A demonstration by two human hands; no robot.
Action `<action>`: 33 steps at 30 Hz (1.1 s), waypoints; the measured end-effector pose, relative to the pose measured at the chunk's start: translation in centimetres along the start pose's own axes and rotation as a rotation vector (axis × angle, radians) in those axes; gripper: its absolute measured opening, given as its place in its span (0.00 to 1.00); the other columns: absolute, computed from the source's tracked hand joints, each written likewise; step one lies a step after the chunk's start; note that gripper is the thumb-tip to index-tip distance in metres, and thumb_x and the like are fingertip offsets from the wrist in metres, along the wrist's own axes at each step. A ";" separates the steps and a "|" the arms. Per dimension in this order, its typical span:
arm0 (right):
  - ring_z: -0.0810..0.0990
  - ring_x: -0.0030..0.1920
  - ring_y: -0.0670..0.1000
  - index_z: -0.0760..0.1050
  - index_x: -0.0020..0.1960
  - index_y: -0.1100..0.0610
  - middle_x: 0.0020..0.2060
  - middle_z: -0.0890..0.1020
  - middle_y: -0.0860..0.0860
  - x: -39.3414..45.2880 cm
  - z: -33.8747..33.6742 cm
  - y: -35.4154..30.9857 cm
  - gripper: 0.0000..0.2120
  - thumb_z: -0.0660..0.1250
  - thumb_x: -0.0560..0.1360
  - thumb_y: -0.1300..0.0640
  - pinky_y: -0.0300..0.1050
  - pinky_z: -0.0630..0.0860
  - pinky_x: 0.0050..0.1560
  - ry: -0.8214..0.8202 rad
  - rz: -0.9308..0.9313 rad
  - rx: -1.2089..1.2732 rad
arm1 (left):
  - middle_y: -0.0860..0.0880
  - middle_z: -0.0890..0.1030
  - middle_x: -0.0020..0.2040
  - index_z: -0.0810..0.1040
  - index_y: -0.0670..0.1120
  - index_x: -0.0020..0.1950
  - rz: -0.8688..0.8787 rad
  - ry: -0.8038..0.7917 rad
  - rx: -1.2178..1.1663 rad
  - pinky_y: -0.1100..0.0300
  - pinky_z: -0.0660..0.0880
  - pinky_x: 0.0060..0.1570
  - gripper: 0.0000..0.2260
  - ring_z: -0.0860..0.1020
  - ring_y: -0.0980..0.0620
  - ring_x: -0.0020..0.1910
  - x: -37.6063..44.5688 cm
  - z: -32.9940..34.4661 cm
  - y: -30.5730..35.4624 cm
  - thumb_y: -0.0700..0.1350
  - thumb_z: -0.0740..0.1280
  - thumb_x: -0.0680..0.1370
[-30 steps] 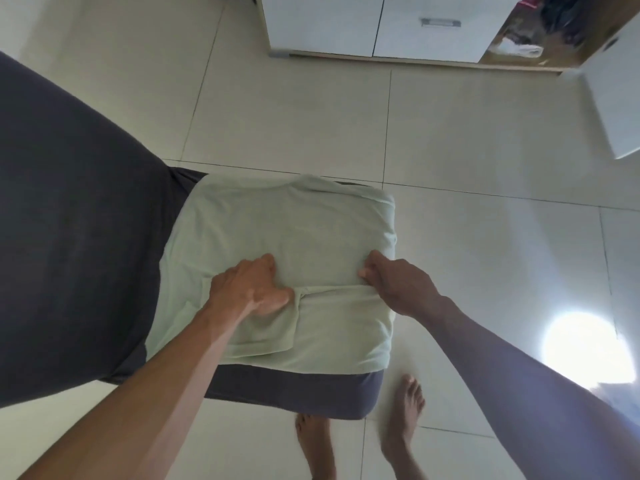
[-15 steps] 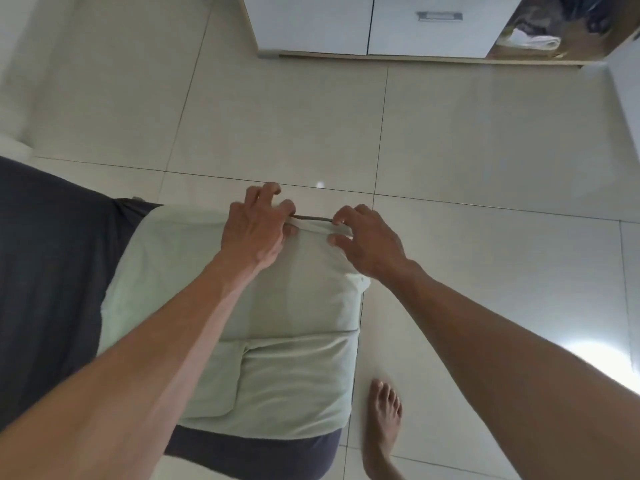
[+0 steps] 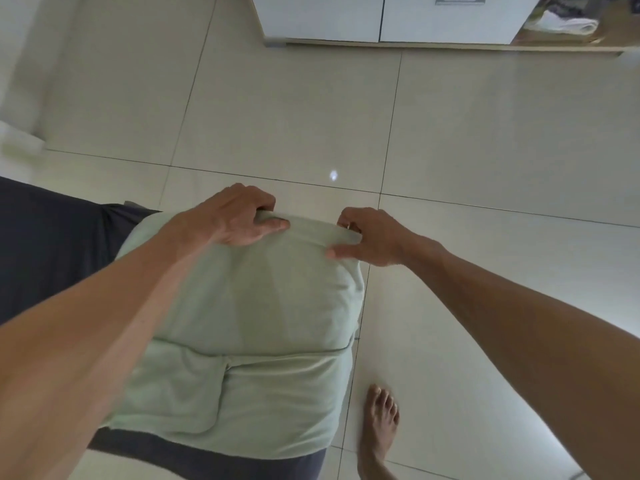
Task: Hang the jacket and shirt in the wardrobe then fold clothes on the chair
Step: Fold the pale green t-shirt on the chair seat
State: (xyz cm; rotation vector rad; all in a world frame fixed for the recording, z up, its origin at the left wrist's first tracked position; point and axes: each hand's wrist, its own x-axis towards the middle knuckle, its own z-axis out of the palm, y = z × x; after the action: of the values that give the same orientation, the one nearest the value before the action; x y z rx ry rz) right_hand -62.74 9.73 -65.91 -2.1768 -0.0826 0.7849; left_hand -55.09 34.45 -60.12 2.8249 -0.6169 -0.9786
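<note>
Both hands on far edge of pale green garment [image 3: 256,306] | left hand [image 3: 239,220] gripped it | right hand [image 3: 374,237] pinched it | lay on dark chair [image 3: 52,244]

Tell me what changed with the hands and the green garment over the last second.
Both hands left the garment's middle and moved to its far edge: the left hand and right hand now grip that edge of the pale green garment. The garment stays on the dark chair, its near fold unchanged.
</note>
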 end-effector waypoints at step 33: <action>0.74 0.53 0.57 0.69 0.55 0.55 0.51 0.74 0.52 -14.7 21.2 -0.8 0.14 0.58 0.73 0.69 0.48 0.66 0.42 0.506 0.589 -0.115 | 0.55 0.81 0.32 0.82 0.53 0.43 -0.016 0.306 0.596 0.50 0.62 0.52 0.04 0.77 0.50 0.41 -19.9 11.5 -2.8 0.52 0.69 0.73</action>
State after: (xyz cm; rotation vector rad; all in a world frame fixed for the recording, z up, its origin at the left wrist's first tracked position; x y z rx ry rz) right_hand -86.30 20.00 -68.10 -2.4723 0.8158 0.5141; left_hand -75.34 45.56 -58.35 3.3867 -0.9782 -0.3803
